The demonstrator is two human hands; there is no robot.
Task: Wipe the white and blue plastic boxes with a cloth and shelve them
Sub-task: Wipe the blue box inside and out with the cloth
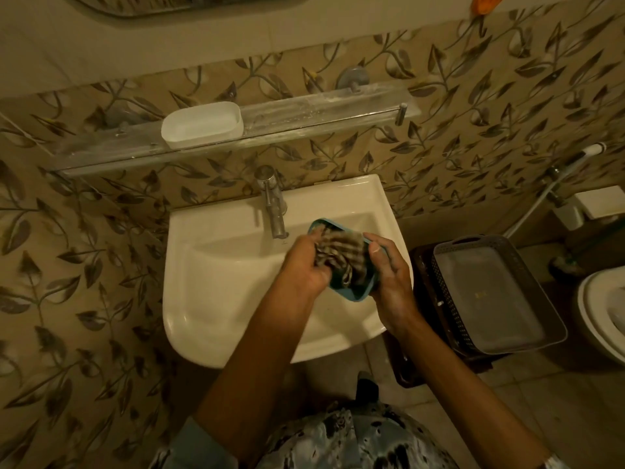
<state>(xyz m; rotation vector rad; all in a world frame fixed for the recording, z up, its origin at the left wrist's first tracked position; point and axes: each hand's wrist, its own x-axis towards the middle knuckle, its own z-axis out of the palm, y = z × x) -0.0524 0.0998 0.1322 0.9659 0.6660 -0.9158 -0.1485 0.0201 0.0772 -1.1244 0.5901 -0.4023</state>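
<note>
Both bare forearms reach out over the sink (203, 316) and meet above its right half. The left hand (304, 269) bunches a checked cloth (341, 252) down into the blue box (358, 296). The right hand (389, 275) cups that box on the side nearest the sink's right edge, thumb on the rim.
</note>
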